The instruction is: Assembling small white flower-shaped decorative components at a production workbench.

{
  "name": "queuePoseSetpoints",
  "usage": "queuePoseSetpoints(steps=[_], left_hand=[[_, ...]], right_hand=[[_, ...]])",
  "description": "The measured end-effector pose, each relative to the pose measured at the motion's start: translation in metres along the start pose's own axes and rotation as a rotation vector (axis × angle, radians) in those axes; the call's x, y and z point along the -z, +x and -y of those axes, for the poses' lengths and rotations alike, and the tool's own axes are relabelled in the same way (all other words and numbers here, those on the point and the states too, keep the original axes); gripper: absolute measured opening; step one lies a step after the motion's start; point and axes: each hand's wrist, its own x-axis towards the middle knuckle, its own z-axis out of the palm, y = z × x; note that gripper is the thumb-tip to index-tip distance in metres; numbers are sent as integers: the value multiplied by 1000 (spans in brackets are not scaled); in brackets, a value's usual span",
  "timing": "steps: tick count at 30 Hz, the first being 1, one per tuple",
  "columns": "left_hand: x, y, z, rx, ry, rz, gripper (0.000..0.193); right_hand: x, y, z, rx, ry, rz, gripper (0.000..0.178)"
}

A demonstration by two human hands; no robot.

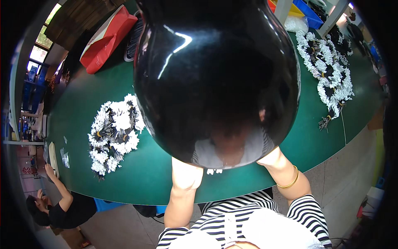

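A large, glossy black rounded object (219,83), perhaps a lamp shade, fills the middle of the view and covers most of both hands. Only the wrist end of my left hand (186,168) shows below its lower edge. My right hand (271,157) is likewise cut off, with a gold bangle (290,178) on that forearm. The fingers of both are hidden, and so is whatever they touch. Between the wrists, a few small white pieces (214,171) peek out on the green table (149,182). Left of my hands lie bundles of white connectors with dark leads (110,141).
More white connector bundles (331,83) stretch along the right side. A red-and-white bag (103,45) lies at the far left; a blue bin (309,14) is at the back right. A co-worker in a black top (74,209) sits at the left edge.
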Motion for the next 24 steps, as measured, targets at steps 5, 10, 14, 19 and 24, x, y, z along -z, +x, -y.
queuePoseSetpoints(steps=[5,10,14,19,24], left_hand=[[2,0,-5,61,-206,53,38],[0,-4,-2,-30,-9,79,42],[6,-5,6,-79,271,131,37],[9,-8,4,-90,127,-23,36],[12,-5,1,82,-137,-70,40]], right_hand=[[-2,0,-3,55,14,0,16],[-4,-1,8,-10,-209,28,23],[-4,-3,-6,156,-247,-63,26],[-8,-1,12,-20,2,-38,25],[2,3,-9,26,-58,37,15]])
